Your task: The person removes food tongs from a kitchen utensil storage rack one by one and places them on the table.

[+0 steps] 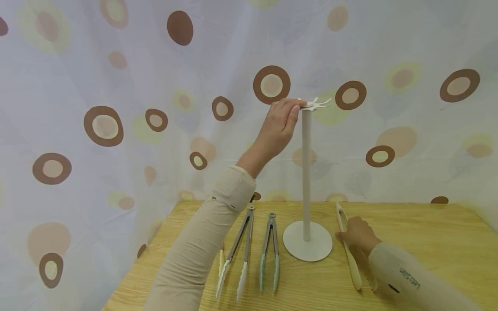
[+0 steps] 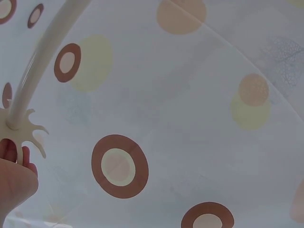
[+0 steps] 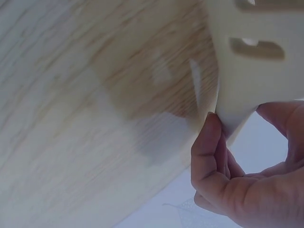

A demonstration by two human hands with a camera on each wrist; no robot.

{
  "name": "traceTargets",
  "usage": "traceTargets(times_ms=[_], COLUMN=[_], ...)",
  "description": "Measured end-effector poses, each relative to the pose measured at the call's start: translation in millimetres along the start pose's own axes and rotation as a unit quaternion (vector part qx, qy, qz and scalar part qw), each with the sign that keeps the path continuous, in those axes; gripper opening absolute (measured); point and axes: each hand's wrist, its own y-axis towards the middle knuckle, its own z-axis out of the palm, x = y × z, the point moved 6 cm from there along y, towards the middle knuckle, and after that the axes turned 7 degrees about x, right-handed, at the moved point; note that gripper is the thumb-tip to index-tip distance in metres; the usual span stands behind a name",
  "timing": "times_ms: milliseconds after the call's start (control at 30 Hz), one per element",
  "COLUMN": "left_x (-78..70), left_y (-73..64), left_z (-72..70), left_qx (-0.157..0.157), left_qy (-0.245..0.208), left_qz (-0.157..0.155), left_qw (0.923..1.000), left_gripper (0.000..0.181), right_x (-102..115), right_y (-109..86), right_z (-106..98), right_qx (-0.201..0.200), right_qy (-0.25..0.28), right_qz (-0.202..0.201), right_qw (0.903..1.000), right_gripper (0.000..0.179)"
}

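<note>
A white utensil stand point(image 1: 306, 172) rises from a round base, with a ring of curved hooks point(image 1: 317, 104) at its top. My left hand point(image 1: 281, 119) grips the near-left side of that top; in the left wrist view its fingers curl about the hooked plate point(image 2: 28, 135), partly hidden behind it. To the right of the base, cream-coloured tongs point(image 1: 353, 270) lie lengthwise low over the table. My right hand point(image 1: 359, 235) holds them near the upper middle. The right wrist view has thumb and fingers pinching the tongs' slotted cream body point(image 3: 256, 78) by its edge.
Left of the base lie teal-tipped tongs point(image 1: 276, 268) and longer white-tipped tongs point(image 1: 243, 278), both spread. A pale yellow piece point(image 1: 221, 261) peeks out beside my left sleeve. The wooden table point(image 1: 428, 237) meets a patterned curtain point(image 1: 428, 181) at the back.
</note>
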Motion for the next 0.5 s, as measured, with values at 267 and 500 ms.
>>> traceTargets(times_ms=[267, 500], left_x=[-0.3, 3.0], left_y=[0.3, -2.5], left_z=[-1.1, -1.7], left_qx=[0.002, -0.002], left_qy=[0.005, 0.001], left_qz=[0.002, 0.006], left_qw=[1.0000, 1.0000], left_gripper=[0.032, 0.032], right_x=[2.3, 1.2], right_y=[-3.7, -2.4], right_z=[-3.2, 1.8], right_qx=[0.004, 0.008], right_qy=[-0.007, 0.007], right_qz=[-0.002, -0.016], right_qw=[1.0000, 0.9998], right_gripper=[0.040, 0.041])
